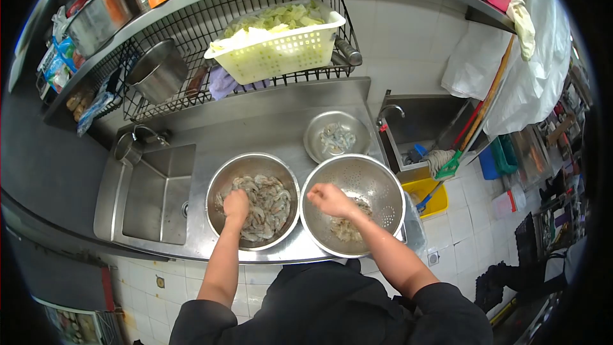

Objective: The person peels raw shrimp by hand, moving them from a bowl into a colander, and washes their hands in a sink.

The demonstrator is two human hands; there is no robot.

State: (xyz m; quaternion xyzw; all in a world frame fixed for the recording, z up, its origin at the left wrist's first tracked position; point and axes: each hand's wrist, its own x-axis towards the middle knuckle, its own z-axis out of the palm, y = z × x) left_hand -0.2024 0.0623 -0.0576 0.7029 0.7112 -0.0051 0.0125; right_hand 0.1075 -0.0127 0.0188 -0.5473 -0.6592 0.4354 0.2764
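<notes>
My left hand [236, 204] is closed at the left side of a steel bowl [216, 230] of raw, unpeeled shrimp [268, 207]. Its fingertips point down at the pile, and what they grip is hidden. Over a perforated steel colander [383, 185], my right hand [329, 200] has its fingers curled together; I cannot make out anything in them. Pale brownish pieces that look like shrimp shells [346, 229] lie in the bottom of the colander, partly behind my right forearm. Behind the colander, a smaller steel bowl [311, 137] holds greyish shrimp that look peeled [337, 138].
A sink [159, 201] with a tap lies left of the bowls, and another sink [415, 121] stands at the right. Above the counter [255, 128], a wire rack [191, 57] bears a basket [281, 61] of cut cabbage and a steel pot [156, 73].
</notes>
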